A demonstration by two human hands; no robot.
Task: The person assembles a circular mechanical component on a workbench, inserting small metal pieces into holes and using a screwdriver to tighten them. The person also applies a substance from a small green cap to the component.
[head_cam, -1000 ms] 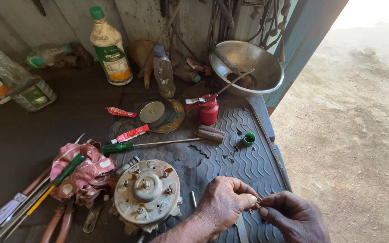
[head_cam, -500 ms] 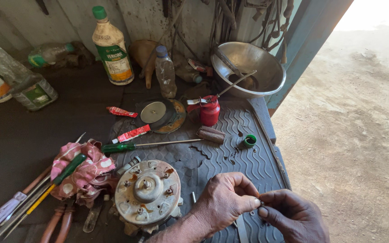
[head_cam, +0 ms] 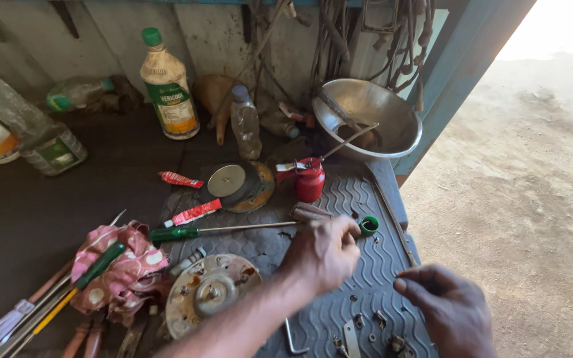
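Left hand (head_cam: pixel 323 255) stretched out over the grey ribbed rubber mat (head_cam: pixel 366 192) near the worktop's right edge, knuckles up, fingers curled, fingertips just beside the small green cap (head_cam: pixel 368 226); whether anything sits pinched inside cannot be told. Right hand (head_cam: pixel 447 309) lower, at the mat's front right corner, fingers loosely bent with thumb and forefinger apart, nothing visibly held. Between and below the hands, scattered on the mat: small screws and metal bits (head_cam: pixel 366 328), a bent hex key (head_cam: pixel 293 338).

Under the left forearm, at the front edge, a round rusty motor end plate (head_cam: pixel 200 298). Beside it, toward the left, a pink patterned rag (head_cam: pixel 117 268) with a green-handled tool on top. Behind the left hand, a green-handled screwdriver (head_cam: pixel 187 232) lying crosswise, shaft pointing right. Further back, a red oil can (head_cam: pixel 310 179), a round metal disc (head_cam: pixel 233 182), two red tubes. At the back right corner, a steel bowl (head_cam: pixel 392 116); along the back wall, a green-capped bottle (head_cam: pixel 167 86) and a small clear bottle (head_cam: pixel 245 122).
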